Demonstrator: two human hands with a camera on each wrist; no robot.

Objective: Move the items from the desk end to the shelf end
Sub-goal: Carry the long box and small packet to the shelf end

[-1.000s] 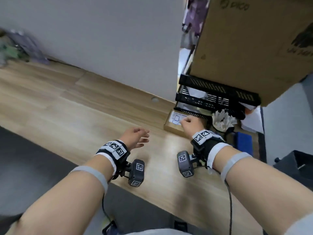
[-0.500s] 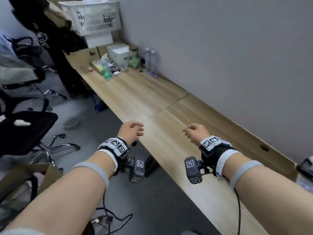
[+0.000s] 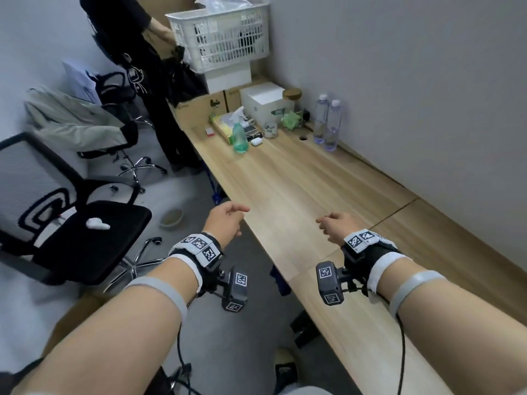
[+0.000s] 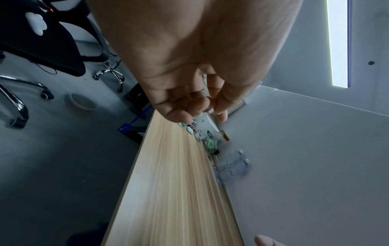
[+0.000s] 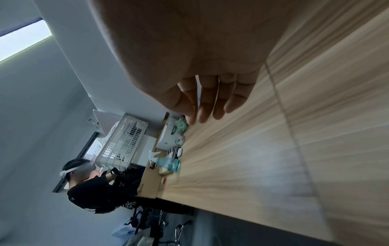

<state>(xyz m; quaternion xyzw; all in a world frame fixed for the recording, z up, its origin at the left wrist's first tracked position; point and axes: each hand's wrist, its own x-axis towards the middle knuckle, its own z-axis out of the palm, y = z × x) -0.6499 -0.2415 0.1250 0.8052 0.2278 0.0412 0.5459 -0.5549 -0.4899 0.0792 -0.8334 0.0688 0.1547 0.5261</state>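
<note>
- Head view: both the left hand (image 3: pixel 226 220) and right hand (image 3: pixel 336 228) hang loosely curled and hold nothing above the long pale wooden bench (image 3: pixel 299 189). The green translucent spray bottle (image 3: pixel 239 136), two clear plastic water bottles (image 3: pixel 326 121) and white cardboard box (image 3: pixel 263 102) cluster near the white plastic basket (image 3: pixel 219 32); seemingly all are left to carry.
- Left wrist view: fingers (image 4: pixel 189 106) relaxed and curled, nothing held.
- Right wrist view: fingers (image 5: pixel 208 103) hang loose, the spray bottle well beyond.

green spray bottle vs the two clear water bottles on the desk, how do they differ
The green translucent spray bottle is squat with a white trigger head; the two clear plastic water bottles are taller and slimmer with pale caps. The spray bottle stands near the wooden desk's open front edge; the water bottles stand side by side next to the wall. All stand upright at the desk's far end.
</note>
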